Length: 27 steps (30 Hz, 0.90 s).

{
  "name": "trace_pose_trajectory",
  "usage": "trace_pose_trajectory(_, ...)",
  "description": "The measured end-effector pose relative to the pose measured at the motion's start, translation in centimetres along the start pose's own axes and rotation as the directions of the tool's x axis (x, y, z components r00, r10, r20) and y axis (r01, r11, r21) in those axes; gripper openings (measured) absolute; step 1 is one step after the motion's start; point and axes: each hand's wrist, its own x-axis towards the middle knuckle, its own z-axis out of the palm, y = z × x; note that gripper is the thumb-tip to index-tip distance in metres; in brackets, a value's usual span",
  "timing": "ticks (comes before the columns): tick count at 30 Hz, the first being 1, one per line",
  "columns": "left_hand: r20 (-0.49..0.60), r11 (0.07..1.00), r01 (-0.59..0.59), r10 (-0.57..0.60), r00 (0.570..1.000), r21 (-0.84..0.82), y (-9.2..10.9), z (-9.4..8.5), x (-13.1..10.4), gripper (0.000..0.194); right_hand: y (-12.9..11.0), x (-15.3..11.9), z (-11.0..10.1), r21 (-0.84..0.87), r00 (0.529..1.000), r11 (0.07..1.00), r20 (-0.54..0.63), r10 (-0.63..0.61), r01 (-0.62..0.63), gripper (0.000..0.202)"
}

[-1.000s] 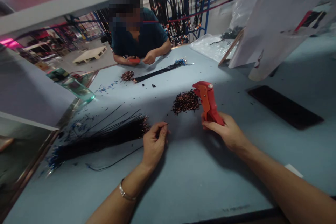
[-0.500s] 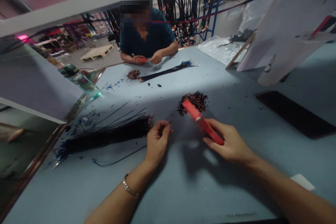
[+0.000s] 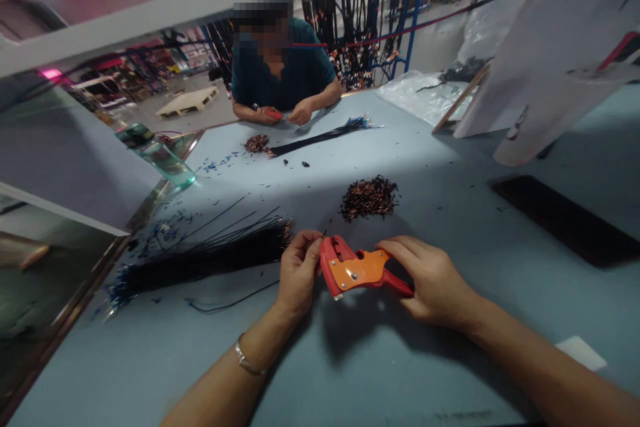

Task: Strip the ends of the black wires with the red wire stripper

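My right hand point(image 3: 435, 280) is closed around the handles of a red and orange wire stripper point(image 3: 357, 270). Its jaws are right at the fingertips of my left hand point(image 3: 301, 270), which pinches a thin black wire point(image 3: 324, 235); only a short end of the wire shows. To the left lies a thick bundle of black wires point(image 3: 210, 250), with bare copper ends toward my left hand and blue terminals at the far end. One loose black wire point(image 3: 225, 307) curves in front of the bundle. Beyond the stripper is a heap of black and copper scraps point(image 3: 370, 198).
Across the table point(image 3: 320, 380) a person point(image 3: 280, 73) holds a red tool point(image 3: 271, 113) beside a smaller wire bundle point(image 3: 320, 137) and scrap pile point(image 3: 257, 143). A bottle point(image 3: 167, 163) stands at the left edge. A dark flat slab point(image 3: 565, 217) lies right. A beam point(image 3: 150, 3) crosses overhead.
The wire stripper has swung down and left from over the scrap heap, turning its orange side to view, with its jaws now at my left fingertips. My left hand has barely moved.
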Motion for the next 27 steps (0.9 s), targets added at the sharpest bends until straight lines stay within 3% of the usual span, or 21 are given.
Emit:
trace_pose_trajectory(4, -0.014, 0.999, -0.038, 0.038, 0.999, 0.01, 0.0, 0.1, 0.0, 0.03, -0.8, 0.4, -1.1, 0.205, 0.988, 0.97, 0.11, 0.107, -0.128, 0.036)
trace_pose_trajectory(6, -0.014, 0.996, -0.085, 0.085, 0.996, 0.031, 0.0, 0.1, -0.1, 0.029, -1.1, 0.6, -2.1, 0.344, 0.955, 0.906, 0.246, 0.167, -0.247, 0.032)
trace_pose_trajectory(7, -0.015, 0.993, -0.107, 0.107, 0.994, 0.042, 0.0, 0.1, -0.1, 0.028, -1.2, 0.7, -2.7, 0.405, 0.916, 0.85, 0.352, 0.194, -0.336, 0.028)
trace_pose_trajectory(9, -0.014, 0.989, -0.134, 0.135, 0.991, 0.06, 0.1, 0.2, -0.1, 0.024, -1.2, 0.8, -3.5, 0.522, 0.827, 0.695, 0.53, 0.189, -0.494, 0.027)
trace_pose_trajectory(11, -0.01, 0.989, -0.136, 0.136, 0.991, 0.065, 0.2, 0.2, -0.2, 0.022, -1.0, 0.7, -3.7, 0.604, 0.764, 0.511, 0.619, 0.182, -0.612, 0.029)
trace_pose_trajectory(15, -0.013, 0.988, -0.129, 0.13, 0.991, 0.08, 0.5, 0.4, -0.2, 0.021, -0.7, 0.4, -2.7, 0.687, 0.691, 0.096, 0.701, 0.176, -0.721, 0.037)
trace_pose_trajectory(17, -0.013, 0.989, -0.12, 0.121, 0.993, 0.081, 0.5, 0.4, -0.2, 0.021, -0.6, 0.2, -2.1, 0.686, 0.671, -0.033, 0.72, 0.177, -0.727, 0.04)
trace_pose_trajectory(20, -0.001, 0.987, -0.128, 0.128, 0.992, 0.094, 0.4, 0.3, -0.2, 0.02, -0.5, 0.1, -1.7, 0.69, 0.671, -0.097, 0.721, 0.174, -0.717, 0.04)
trace_pose_trajectory(27, 0.036, 0.973, -0.182, 0.179, 0.983, 0.14, 0.1, 0.2, -0.1, 0.02, -0.5, 0.0, -2.0, 0.663, 0.651, -0.114, 0.748, 0.126, -0.74, 0.039)
